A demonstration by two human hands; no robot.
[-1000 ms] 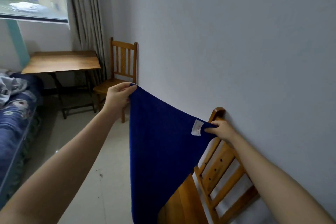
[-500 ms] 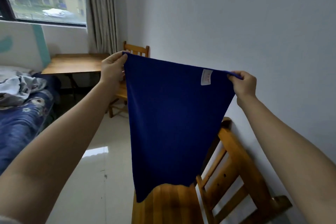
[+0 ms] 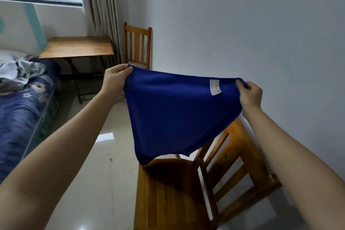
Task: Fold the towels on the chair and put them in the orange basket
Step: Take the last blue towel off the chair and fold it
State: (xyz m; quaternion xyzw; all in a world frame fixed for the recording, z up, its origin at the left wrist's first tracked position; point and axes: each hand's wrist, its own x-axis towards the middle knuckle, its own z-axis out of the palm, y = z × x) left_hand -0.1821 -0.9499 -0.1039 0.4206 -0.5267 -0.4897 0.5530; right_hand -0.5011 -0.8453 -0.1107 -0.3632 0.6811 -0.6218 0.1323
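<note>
Blue cloth fills the middle of the view: a deep blue rectangular towel (image 3: 177, 110) hangs spread out in the air over the seat of a honey-coloured slatted wooden chair (image 3: 233, 157) that stands against the pale grey wall. As a judgement of progress, this towel looks to be at the very start of its handling. It is lifted off the chair and opened out, but no fold shows in it. The folding itself and the carrying to the orange basket are both left to do. That basket is nowhere in view, so how many towels already lie in it cannot be told. The part of the chair seat that shows carries no other towel. The towel's lower edge dangles just above the front of the seat, and whether it brushes the wood cannot be told. The person's left hand (image 3: 115, 78) pinches the upper left corner, with the thumb laid over the front of the cloth and the fingers curled behind it. The right hand (image 3: 249, 95) pinches the upper right corner in the same way, just beside a small white sewn label (image 3: 215, 87). Both hands are closed tight on the fabric and hold nothing else. They are well apart, so the top edge runs between them with a slight sag and the rest narrows downward toward the seat.
</note>
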